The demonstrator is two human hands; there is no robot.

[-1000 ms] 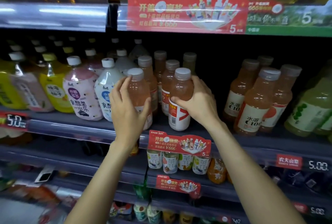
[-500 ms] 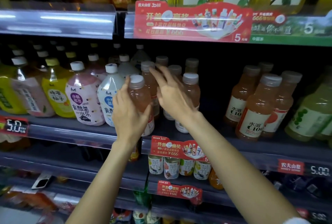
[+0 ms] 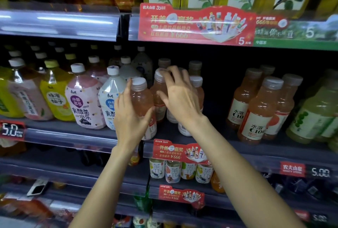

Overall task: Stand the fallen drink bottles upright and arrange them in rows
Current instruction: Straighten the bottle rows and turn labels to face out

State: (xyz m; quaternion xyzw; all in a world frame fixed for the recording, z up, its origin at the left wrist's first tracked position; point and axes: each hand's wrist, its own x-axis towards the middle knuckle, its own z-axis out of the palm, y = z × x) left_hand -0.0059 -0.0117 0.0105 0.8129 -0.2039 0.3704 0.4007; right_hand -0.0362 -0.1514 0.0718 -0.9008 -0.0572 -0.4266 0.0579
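Note:
Several pink-orange drink bottles with grey-white caps stand in rows at the middle of the shelf (image 3: 73, 137). My left hand (image 3: 130, 118) grips the front bottle (image 3: 141, 97) round its body from the left; it stands upright at the shelf's front. My right hand (image 3: 181, 99) reaches over to the bottle behind it (image 3: 158, 90), fingers spread and blurred, fingertips touching its cap. Another bottle of the same kind (image 3: 197, 82) stands upright just right of that, mostly hidden by my right hand.
A white-and-blue bottle (image 3: 109, 97) and a pink one (image 3: 84, 99) stand close to the left of my left hand. Orange C100 bottles (image 3: 257, 118) stand to the right, across a dark gap. A red promo tag (image 3: 180, 151) hangs on the shelf rail below.
My right hand let go of the front right bottle and moved left and back onto the cap of the bottle behind. My left hand stayed on the front bottle.

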